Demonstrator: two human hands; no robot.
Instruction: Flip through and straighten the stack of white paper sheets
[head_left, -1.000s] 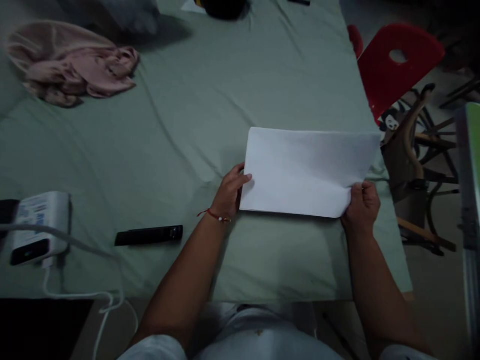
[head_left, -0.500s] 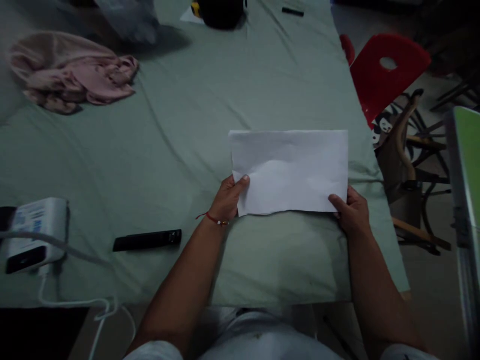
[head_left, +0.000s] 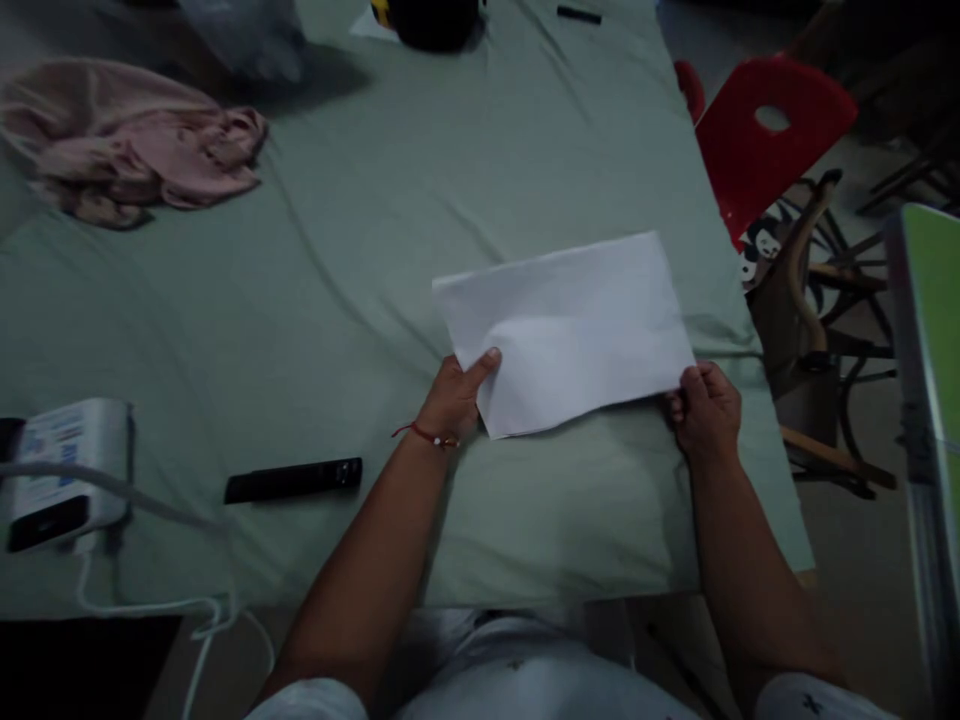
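Mostly dim lighting, so detail was poor. Top edge cut off a dark round object (head_left: pixel 435 18) and a crumpled clear plastic bag (head_left: pixel 240 35); couldn't identify either. A small black stick-shaped item (head_left: pixel 578 14) sat near the far edge, too small to tell what. At the left edge, a white boxy device with a printed label (head_left: pixel 64 470) was partly cropped, with a white cable (head_left: pixel 142 600) trailing off it.

Surface was a table under a wrinkled pale green cloth (head_left: pixel 375 220), soft with long creases. A rumpled pink fabric garment (head_left: pixel 127 150) lay at far left. A flat black bar-shaped remote (head_left: pixel 294 479) lay near the left forearm, apart from it. A red plastic chair with an oval cutout (head_left: pixel 765 130) stood off the right edge.

The plain white rectangular paper sheet (head_left: pixel 570 325) sat near the table's right side, tilted, right end farther away, slightly buckled at the middle.

Left hand (head_left: pixel 454 400), red thread bracelet at the wrist, pinched the sheet's near left corner, thumb on top. Right hand (head_left: pixel 705 410) was curled around the near right corner, gripping it, fingertips hidden under the paper.
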